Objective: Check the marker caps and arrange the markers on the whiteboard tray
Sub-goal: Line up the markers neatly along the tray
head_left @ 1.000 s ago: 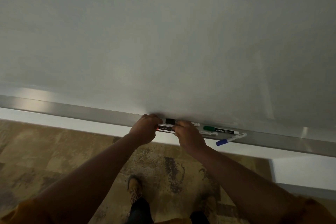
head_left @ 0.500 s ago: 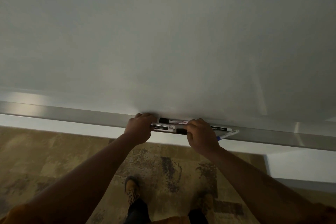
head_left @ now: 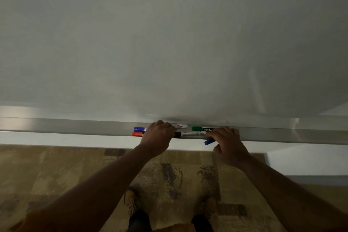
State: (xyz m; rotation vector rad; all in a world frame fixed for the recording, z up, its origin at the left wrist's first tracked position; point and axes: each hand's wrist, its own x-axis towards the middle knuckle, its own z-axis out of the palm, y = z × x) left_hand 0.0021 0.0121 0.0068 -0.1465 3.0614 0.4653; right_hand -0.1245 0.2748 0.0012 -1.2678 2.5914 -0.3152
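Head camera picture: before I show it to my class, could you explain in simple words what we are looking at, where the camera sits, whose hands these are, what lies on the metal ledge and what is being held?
There is no machine here. A person wears a camera on the head, so it looks forward and down over both arms to the shoes and carpet.

The pale surface is a whiteboard; the metal ledge beneath it is its tray. On the tray lie a blue-capped marker, a red-capped marker, a black-capped marker and a green-capped marker.

The left hand covers the markers at the tray's middle. The right hand curls round a second blue-capped marker, whose cap pokes out over the tray's front edge.
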